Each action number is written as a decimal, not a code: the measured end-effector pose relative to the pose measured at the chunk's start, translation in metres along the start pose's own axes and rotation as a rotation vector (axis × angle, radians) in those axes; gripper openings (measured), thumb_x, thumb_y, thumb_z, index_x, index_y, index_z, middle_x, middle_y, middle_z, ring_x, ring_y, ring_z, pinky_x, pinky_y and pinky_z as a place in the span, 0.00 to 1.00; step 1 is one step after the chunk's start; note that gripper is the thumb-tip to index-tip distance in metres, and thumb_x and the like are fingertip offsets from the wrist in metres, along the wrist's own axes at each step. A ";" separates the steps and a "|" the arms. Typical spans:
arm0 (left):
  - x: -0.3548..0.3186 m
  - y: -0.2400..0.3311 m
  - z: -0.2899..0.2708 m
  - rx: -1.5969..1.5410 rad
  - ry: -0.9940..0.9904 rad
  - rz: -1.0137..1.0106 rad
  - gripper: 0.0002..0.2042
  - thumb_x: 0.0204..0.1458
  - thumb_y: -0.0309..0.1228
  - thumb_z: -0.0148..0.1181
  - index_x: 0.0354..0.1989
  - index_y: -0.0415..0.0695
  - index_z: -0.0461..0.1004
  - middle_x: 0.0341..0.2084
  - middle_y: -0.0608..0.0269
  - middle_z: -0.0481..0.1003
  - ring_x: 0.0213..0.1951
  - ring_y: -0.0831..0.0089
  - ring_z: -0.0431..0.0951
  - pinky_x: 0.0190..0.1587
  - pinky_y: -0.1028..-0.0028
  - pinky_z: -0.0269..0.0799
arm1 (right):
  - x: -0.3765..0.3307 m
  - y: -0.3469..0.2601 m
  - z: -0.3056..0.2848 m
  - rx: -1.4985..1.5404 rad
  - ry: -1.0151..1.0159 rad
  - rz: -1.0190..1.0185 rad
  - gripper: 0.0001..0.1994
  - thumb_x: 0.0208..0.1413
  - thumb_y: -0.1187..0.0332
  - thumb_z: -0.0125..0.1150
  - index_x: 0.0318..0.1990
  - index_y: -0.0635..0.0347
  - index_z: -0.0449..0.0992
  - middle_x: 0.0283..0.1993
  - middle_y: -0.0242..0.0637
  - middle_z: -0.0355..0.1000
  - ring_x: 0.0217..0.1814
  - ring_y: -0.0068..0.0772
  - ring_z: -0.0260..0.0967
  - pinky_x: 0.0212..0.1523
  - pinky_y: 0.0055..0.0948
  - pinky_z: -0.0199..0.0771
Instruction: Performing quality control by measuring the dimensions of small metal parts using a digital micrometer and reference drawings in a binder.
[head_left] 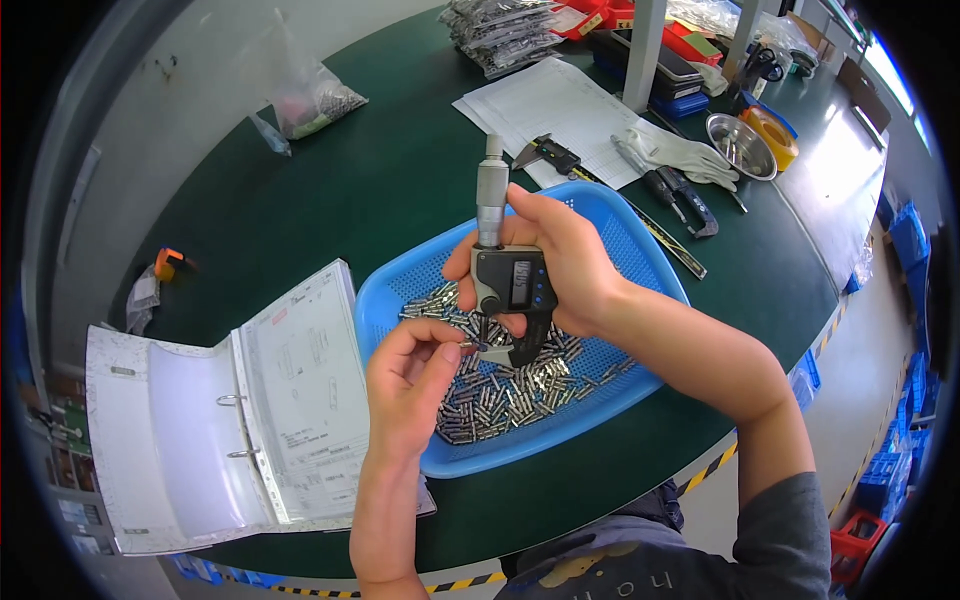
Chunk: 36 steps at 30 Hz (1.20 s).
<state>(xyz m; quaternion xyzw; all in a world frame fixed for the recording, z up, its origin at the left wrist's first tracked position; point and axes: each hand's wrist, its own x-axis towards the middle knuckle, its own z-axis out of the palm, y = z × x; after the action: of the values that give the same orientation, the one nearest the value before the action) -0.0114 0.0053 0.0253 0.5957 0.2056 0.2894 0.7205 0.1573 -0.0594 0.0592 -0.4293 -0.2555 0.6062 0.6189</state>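
Digital micrometer (494, 272) upright in right hand (572, 256)

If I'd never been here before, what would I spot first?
Probably the bright blue basket in the middle, with lots of shiny metal pieces inside. Over it, the right hand holds a digital micrometer, and the left hand pinches a small part there. An open binder lies left of the basket.

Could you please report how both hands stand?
Right hand gripping digital micrometer. Left hand pinching small metal part at micrometer's gap. Blue basket below; no obstruction visible.
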 end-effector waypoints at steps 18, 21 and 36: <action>0.000 -0.004 0.000 0.116 -0.060 -0.056 0.04 0.43 0.20 0.54 0.29 0.33 0.70 0.26 0.64 0.71 0.29 0.82 0.68 0.35 0.82 0.65 | 0.000 0.003 -0.003 -0.025 -0.110 -0.002 0.33 0.53 0.47 0.21 0.34 0.69 0.69 0.25 0.43 0.69 0.14 0.26 0.61 0.16 0.18 0.62; 0.000 -0.002 0.001 0.106 -0.053 -0.076 0.04 0.43 0.20 0.54 0.29 0.33 0.70 0.26 0.64 0.71 0.28 0.82 0.69 0.35 0.82 0.65 | -0.002 0.002 -0.002 -0.038 -0.113 -0.014 0.33 0.53 0.47 0.22 0.34 0.69 0.69 0.24 0.43 0.69 0.14 0.25 0.61 0.16 0.18 0.62; 0.000 0.002 0.003 -0.077 -0.028 -0.104 0.08 0.44 0.19 0.52 0.34 0.35 0.67 0.27 0.65 0.69 0.32 0.80 0.69 0.37 0.81 0.65 | 0.002 0.003 0.001 -0.062 -0.086 -0.055 0.31 0.53 0.44 0.29 0.31 0.68 0.70 0.24 0.42 0.70 0.14 0.24 0.61 0.15 0.18 0.62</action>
<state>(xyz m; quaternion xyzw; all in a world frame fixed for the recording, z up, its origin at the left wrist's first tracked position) -0.0099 0.0036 0.0277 0.5599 0.2149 0.2512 0.7598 0.1555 -0.0579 0.0569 -0.4144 -0.3121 0.5987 0.6102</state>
